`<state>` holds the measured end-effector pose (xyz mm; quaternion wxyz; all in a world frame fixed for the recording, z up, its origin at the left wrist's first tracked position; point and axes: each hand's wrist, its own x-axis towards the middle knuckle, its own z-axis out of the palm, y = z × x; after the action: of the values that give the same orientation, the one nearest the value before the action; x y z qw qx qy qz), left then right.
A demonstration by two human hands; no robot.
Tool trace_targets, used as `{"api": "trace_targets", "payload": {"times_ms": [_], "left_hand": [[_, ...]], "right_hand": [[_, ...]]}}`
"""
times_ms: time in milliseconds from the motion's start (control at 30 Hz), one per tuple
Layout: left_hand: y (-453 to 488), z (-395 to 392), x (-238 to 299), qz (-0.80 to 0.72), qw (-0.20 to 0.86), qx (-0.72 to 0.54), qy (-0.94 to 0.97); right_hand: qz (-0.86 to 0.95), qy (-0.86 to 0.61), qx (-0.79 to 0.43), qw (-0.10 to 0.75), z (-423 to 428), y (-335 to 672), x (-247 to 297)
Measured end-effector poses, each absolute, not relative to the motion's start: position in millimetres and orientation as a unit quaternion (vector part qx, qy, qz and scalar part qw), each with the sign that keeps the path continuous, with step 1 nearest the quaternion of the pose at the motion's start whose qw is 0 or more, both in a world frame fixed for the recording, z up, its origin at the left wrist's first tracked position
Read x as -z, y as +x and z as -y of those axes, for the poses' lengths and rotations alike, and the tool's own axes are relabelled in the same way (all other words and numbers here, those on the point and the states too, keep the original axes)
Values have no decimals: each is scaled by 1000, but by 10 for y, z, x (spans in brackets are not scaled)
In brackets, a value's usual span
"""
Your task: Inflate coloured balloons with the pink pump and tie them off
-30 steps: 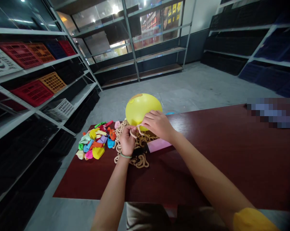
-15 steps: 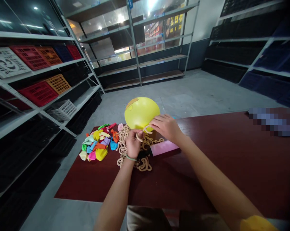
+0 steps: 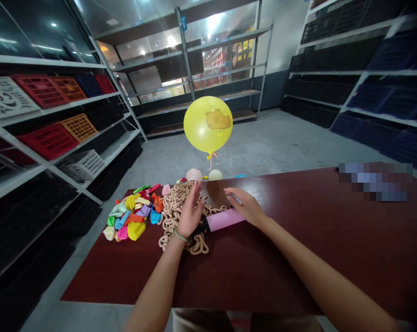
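A yellow inflated balloon with an orange print floats free in the air above the far edge of the dark red table, its knotted neck and a short tie hanging down. My left hand is open, fingers stretched upward, over a heap of tan ribbon ties. My right hand is open with fingers spread, just above a pink balloon pump that lies on the table. Neither hand touches the balloon.
A pile of several uninflated coloured balloons lies at the table's left end. Two small inflated balloons sit beyond the far edge. Metal shelves with red, orange and white crates line the left; dark shelving stands on the right.
Both hands let go of the yellow balloon, which rose up and away from the table. The hands opened and stayed low over the ties and pump. The camera tilted up slightly.
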<state>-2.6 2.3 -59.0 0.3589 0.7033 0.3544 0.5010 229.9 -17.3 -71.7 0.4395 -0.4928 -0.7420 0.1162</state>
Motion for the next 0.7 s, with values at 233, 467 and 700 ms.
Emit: {"api": "trace_targets", "payload": {"times_ms": [233,467,700], "left_hand": [[-130,-63,578,-427,369,-541,623],[-311,-181,524,-488,285,-533,629],[-743,-159,313,-548,180,-461,675]], "right_hand": [[848,-436,45,299,302,2214,647],[900,-400,5,173,449,2098,491],[899,-410,-69,133,442,2115,480]]}}
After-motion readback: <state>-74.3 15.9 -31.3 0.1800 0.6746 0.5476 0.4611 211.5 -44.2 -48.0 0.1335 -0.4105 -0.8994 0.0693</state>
